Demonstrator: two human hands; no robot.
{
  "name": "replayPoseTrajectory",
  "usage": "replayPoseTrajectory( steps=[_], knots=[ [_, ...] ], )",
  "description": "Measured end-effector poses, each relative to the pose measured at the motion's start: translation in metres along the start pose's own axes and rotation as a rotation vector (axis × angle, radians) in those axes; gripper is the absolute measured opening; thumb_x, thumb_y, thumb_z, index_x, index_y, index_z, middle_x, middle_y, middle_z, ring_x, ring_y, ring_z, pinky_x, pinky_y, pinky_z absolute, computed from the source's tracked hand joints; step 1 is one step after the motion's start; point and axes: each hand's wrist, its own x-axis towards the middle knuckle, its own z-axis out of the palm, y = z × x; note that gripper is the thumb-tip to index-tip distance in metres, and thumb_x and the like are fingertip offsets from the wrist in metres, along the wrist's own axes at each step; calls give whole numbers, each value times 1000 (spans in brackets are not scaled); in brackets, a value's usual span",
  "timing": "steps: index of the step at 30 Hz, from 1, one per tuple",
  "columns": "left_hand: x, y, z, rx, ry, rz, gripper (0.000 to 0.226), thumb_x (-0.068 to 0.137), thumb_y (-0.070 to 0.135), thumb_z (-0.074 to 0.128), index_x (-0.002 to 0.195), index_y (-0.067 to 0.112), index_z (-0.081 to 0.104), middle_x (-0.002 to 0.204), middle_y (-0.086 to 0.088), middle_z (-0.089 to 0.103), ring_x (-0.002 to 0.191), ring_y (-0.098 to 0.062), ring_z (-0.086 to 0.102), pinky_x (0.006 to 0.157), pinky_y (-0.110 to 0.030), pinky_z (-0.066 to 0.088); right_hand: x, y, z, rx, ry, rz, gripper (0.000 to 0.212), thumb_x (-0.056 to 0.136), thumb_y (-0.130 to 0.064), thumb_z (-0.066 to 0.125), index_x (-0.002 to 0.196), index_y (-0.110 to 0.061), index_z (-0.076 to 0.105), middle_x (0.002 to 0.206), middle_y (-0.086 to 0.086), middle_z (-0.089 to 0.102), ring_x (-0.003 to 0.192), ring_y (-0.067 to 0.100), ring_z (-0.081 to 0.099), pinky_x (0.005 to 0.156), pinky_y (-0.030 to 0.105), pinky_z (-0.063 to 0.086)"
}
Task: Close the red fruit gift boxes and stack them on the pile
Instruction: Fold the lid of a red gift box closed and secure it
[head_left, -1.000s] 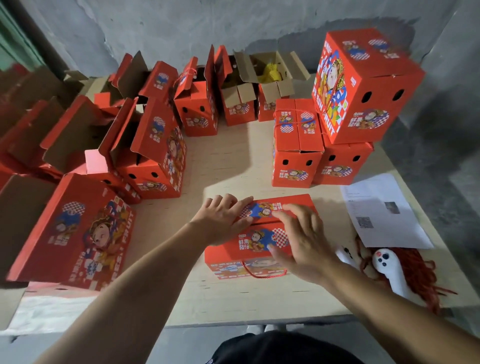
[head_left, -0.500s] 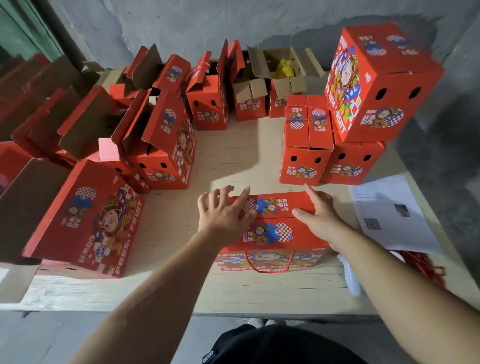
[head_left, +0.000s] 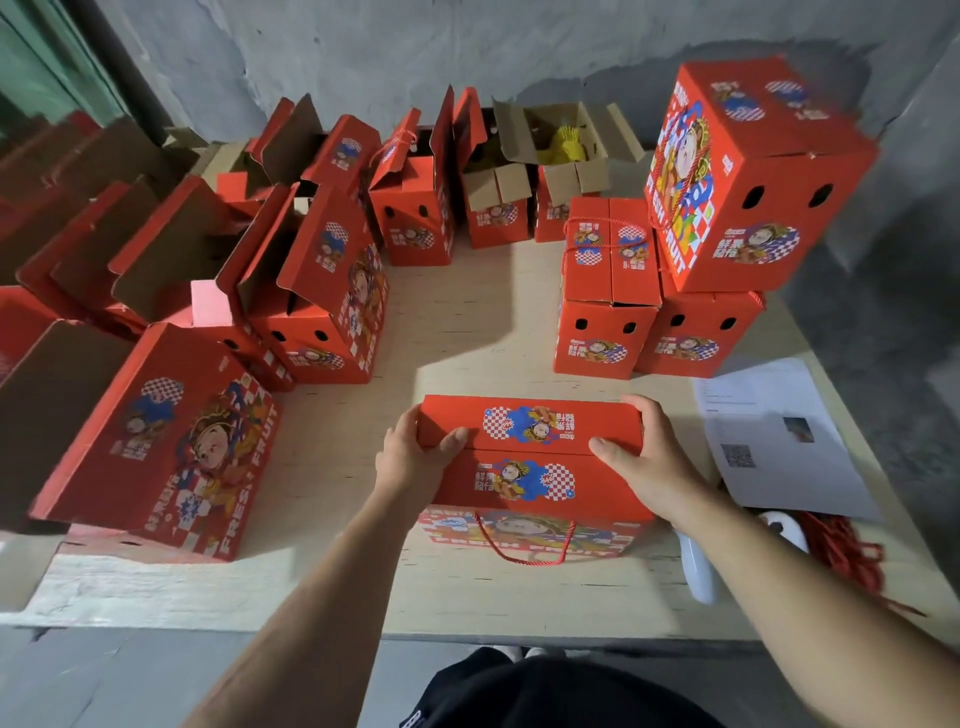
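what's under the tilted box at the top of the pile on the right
The tilted box rests on a closed red box, of which only the front face shows. Its top is covered.

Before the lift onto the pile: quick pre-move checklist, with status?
1. Top flaps of the closed box flat: ok.
2. Left hand grips the left end: ok.
3. Right hand grips the right end: ok.
4. Rope handle hangs loose at the front, could snag: not ok.
5. Top of the pile: upper box sits tilted: not ok.
6. Flaps locked: cannot tell.
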Motion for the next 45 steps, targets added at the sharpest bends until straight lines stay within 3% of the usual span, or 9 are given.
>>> replayPoseTrajectory(
  steps=[5,8,17,22,29,32,35,39,45],
  knots=[
    [-2,0,4,-99,-18,-46,107,57,89,71,145,33,52,131,-2,65,122,-29,64,104,-55,53,-13,7,7,-57,81,44,82,81,-58,80,144,-39,32,141,-7,37,130,18,46,107,45,47],
    [-2,2,10,175,17,14,107,63,88,69,149,28,48,130,-4,62,123,-30,60,107,-55,49,-11,8,9,-204,99,59,92,75,-68,78,145,-38,28,145,0,36,132,25,42,107,50,44],
    [4,17,11,165,-3,93,94,56,82,76,140,48,51,105,22,69,90,-7,73,85,-45,64,-11,-16,-15,-513,45,120,88,48,-90,74,99,-30,36,104,-7,45,101,20,52,76,39,48],
    [24,42,36,590,-65,343,89,83,76,65,158,40,32,139,10,64,116,-15,66,91,-37,55,-15,-22,-33,-759,-175,221,98,39,-111,46,101,-35,51,99,-15,63,88,14,64,67,36,50],
    [51,52,57,590,132,565,74,85,72,67,145,33,52,135,6,65,124,-20,56,106,-41,39,-4,-10,-25,-18,-424,314,65,62,-60,90,116,-27,74,104,-11,80,97,9,76,103,38,55],
    [22,29,66,137,354,283,78,84,67,68,146,23,49,141,-1,57,133,-20,52,114,-42,41,-2,-7,-20,34,-416,175,59,79,-46,88,130,-33,63,113,-15,77,102,8,75,95,40,60],
    [-26,12,83,-474,54,-223,80,80,85,58,125,19,60,118,-5,75,104,-22,75,77,-39,63,-2,-6,-13,-30,-326,34,68,83,-38,87,141,-38,50,121,-17,72,109,3,70,95,39,57],
    [-44,13,75,-375,-129,-511,94,72,96,42,108,13,67,98,-6,73,47,-10,47,44,-22,35,-12,-3,6,-349,93,-291,49,77,-44,89,116,-37,58,102,-22,60,91,3,62,74,28,50],
    [-41,34,43,-616,-228,-497,41,106,48,54,77,21,47,59,4,39,44,-9,18,39,-20,19,-14,5,8,-426,381,-531,23,85,-19,84,107,-23,78,99,-1,72,92,21,65,75,39,56]
  ],
)
